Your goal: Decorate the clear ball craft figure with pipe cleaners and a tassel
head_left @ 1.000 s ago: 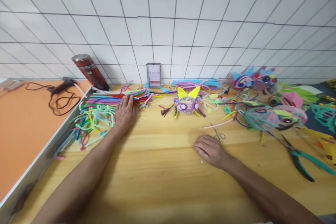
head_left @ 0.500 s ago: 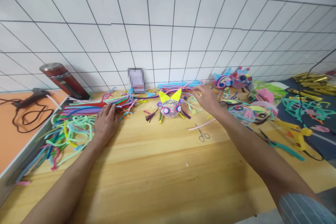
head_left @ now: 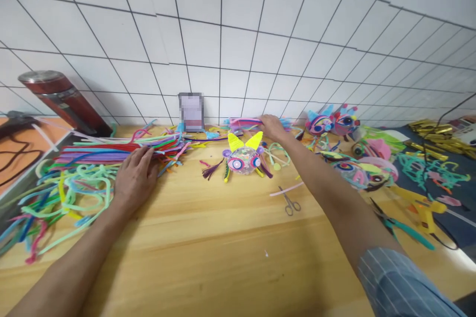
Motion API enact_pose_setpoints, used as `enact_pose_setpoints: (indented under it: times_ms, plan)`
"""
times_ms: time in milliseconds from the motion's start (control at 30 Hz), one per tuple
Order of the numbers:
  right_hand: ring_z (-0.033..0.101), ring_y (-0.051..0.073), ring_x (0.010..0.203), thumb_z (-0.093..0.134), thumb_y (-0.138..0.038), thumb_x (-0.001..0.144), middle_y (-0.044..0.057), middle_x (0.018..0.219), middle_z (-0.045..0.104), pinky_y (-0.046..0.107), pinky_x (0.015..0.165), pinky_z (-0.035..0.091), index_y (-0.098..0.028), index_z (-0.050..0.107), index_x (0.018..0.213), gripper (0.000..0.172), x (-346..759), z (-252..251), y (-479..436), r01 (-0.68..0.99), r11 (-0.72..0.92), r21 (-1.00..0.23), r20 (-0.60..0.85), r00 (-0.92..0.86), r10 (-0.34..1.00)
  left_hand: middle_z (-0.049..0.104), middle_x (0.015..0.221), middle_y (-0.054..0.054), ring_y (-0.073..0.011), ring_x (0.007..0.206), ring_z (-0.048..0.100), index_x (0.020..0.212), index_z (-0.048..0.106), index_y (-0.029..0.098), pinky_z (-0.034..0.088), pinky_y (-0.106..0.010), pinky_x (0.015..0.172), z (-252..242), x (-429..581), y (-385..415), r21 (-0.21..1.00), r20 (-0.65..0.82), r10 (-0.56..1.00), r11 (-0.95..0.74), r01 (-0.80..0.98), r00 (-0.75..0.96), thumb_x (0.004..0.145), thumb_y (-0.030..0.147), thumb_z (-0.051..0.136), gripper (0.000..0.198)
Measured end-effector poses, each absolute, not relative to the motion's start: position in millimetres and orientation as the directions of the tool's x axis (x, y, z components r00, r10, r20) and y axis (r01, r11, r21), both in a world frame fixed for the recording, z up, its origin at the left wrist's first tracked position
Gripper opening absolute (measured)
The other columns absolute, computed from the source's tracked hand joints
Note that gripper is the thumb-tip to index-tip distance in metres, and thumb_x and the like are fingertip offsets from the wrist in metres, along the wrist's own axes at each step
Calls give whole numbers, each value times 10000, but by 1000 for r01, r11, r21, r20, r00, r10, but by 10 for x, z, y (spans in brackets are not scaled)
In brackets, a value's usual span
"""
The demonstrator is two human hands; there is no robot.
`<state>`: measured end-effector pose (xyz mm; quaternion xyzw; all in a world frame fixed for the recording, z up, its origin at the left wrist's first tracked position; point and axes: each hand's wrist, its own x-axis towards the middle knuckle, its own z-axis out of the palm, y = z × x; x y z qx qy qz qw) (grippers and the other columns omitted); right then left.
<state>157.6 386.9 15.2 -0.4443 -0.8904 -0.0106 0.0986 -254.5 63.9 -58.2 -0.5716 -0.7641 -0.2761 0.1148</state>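
Note:
My left hand (head_left: 137,174) lies with its fingers stretched over the edge of a pile of coloured pipe cleaners (head_left: 92,151). At the back, by the wall, my right hand (head_left: 273,127) has its fingers closed around the end of a bundle of pink and blue pipe cleaners (head_left: 243,123); its fingertips are partly hidden. Between the hands sits a clear round craft figure (head_left: 244,161) with yellow pointed ears, ringed eyes and purple tassels. Small scissors (head_left: 291,203) lie before it, touching a pale pink pipe cleaner (head_left: 286,189).
Tangled green pipe cleaners (head_left: 87,188) fill the left side, near a red thermos (head_left: 63,104). A phone (head_left: 191,111) leans on the tiled wall. To the right are other craft figures (head_left: 320,121), pliers (head_left: 409,230), a yellow glue gun (head_left: 422,208) and gold strips (head_left: 431,133).
My right hand has moved left and back onto the pipe cleaner bundle, and its fingers have closed. My left hand stays on the pile. The view has shifted slightly.

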Motion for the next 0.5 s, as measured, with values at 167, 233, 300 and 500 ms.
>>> enact_pose_setpoints:
  times_ms: [167, 233, 300, 500]
  plan:
    - [702, 292, 1088, 466, -258, 1106, 186, 1265, 814, 381, 995, 527, -104, 763, 1347, 413, 1641, 338, 3952, 787, 597, -154, 219, -562, 798, 655, 1684, -17, -314, 1589, 567, 1505, 635, 302, 425, -556, 1373, -587, -2532, 637, 331, 480, 809, 192, 924, -340, 985, 510, 468, 584]
    - [697, 264, 1030, 465, -301, 1120, 149, 1214, 828, 349, 941, 529, -116, 769, 1334, 416, 1644, 368, 3947, 771, 609, -184, 216, -573, 790, 647, 1692, -23, -315, 1591, 565, 1504, 636, 293, 424, -549, 1375, -590, -2531, 635, 328, 482, 809, 190, 925, -337, 986, 513, 469, 587]
    - [687, 244, 985, 518, -343, 1107, 121, 1149, 839, 322, 898, 523, -130, 794, 1267, 383, 1621, 351, 3930, 751, 628, -201, 199, -597, 777, 640, 1698, -51, -324, 1588, 567, 1510, 637, 264, 422, -555, 1375, -594, -2535, 634, 311, 483, 814, 185, 932, -323, 997, 498, 466, 589]
    - [677, 298, 1154, 697, -311, 988, 173, 1268, 814, 397, 1055, 520, -129, 813, 1278, 361, 1530, 161, 3881, 723, 661, -201, 243, -617, 749, 636, 1695, -116, -335, 1579, 574, 1525, 639, 183, 426, -535, 1367, -589, -2554, 639, 260, 469, 832, 192, 946, -297, 1035, 448, 447, 588]
